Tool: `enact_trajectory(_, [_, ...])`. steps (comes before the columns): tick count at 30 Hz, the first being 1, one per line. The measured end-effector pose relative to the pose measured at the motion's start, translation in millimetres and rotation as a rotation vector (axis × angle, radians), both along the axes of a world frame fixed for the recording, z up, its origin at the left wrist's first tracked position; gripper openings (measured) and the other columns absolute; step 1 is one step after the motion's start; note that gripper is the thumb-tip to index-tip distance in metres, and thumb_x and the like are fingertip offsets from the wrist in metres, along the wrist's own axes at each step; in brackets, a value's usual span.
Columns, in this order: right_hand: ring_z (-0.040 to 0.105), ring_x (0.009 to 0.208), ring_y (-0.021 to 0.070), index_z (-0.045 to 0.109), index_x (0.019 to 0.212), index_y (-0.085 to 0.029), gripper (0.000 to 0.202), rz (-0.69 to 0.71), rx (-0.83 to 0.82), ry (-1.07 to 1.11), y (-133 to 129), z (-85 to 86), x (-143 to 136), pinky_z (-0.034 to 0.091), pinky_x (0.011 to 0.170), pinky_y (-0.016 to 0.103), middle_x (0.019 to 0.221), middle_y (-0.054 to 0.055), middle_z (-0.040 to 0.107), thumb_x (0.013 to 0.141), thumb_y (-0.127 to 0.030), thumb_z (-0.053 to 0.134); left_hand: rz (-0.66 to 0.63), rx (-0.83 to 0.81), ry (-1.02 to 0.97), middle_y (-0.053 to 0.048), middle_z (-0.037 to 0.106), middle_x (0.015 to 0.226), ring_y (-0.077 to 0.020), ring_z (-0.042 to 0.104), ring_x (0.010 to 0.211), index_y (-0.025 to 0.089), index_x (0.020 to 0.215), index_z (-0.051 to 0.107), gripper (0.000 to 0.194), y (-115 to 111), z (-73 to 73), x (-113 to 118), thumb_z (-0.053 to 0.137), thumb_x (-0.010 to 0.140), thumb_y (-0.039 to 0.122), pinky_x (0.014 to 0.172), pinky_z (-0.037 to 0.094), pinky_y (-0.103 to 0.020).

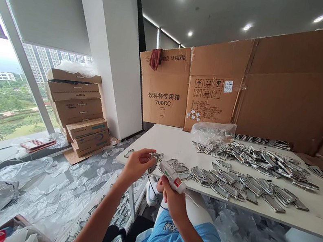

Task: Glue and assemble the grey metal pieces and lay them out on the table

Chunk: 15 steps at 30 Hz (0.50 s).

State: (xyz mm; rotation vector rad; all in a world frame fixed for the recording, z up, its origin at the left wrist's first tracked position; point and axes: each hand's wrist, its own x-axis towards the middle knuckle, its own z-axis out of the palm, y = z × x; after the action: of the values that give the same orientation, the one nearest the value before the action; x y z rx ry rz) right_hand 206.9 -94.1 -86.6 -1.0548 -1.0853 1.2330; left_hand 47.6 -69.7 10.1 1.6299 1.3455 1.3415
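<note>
In the head view, my left hand [138, 164] pinches a small grey metal piece [153, 161] just over the near left edge of the white table [173, 139]. My right hand [171, 199] is wrapped round a white glue gun [173, 177] with a red patch on its side. Its tip points up and left, close to the metal piece; I cannot tell whether they touch. A thin black cord [156, 198] loops below my hands. Beside the gun, several flat grey metal pieces [180, 167] with cut-outs lie on the tabletop.
Heaps of similar metal pieces [266, 161] cover the table's right side, with a clear plastic bag [213, 133] behind. Tall cardboard sheets [167, 89] wall the far edge. Stacked boxes [79, 101] stand left by the window. Plastic wrappers [43, 196] litter the floor.
</note>
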Motion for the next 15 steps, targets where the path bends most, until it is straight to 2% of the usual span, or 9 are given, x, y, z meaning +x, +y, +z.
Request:
enact_trajectory(6, [0.035, 0.045, 0.0113, 0.06, 0.071, -0.022, 0.05, -0.015, 0.025, -0.001, -1.4, 1.9, 0.1, 0.036, 0.053, 0.028, 0.043, -0.008, 0.038, 0.081, -0.07, 0.07, -0.014, -0.001, -0.003, -0.007, 0.079, 0.089, -0.021, 0.076, 0.083, 0.016, 0.116, 0.079, 0.04, -1.5, -0.1, 2.9, 0.081, 0.08, 0.033, 0.075, 0.062, -0.031])
enact_trajectory(12, [0.032, 0.043, 0.011, 0.051, 0.062, -0.025, 0.052, -0.027, -0.036, 0.06, -4.6, 8.4, -1.2, 0.031, 0.046, 0.028, 0.042, -0.007, 0.036, 0.072, -0.071, 0.072, -0.016, 0.012, -0.002, -0.007, 0.079, 0.089, -0.0214, 0.076, 0.084, 0.016, 0.113, 0.079, 0.038, -2.7, 0.3, 4.1, 0.081, 0.08, 0.034, 0.077, 0.063, -0.033])
enact_trajectory(15, [0.031, 0.044, 0.0111, 0.045, 0.053, -0.026, 0.056, -0.013, -0.052, 0.047, -5.0, 9.1, -1.4, 0.029, 0.044, 0.028, 0.041, -0.006, 0.033, 0.072, -0.072, 0.07, -0.009, 0.016, 0.0, -0.007, 0.079, 0.089, -0.0213, 0.076, 0.084, 0.017, 0.111, 0.079, 0.036, -4.3, 2.0, 5.1, 0.081, 0.08, 0.034, 0.079, 0.063, -0.032])
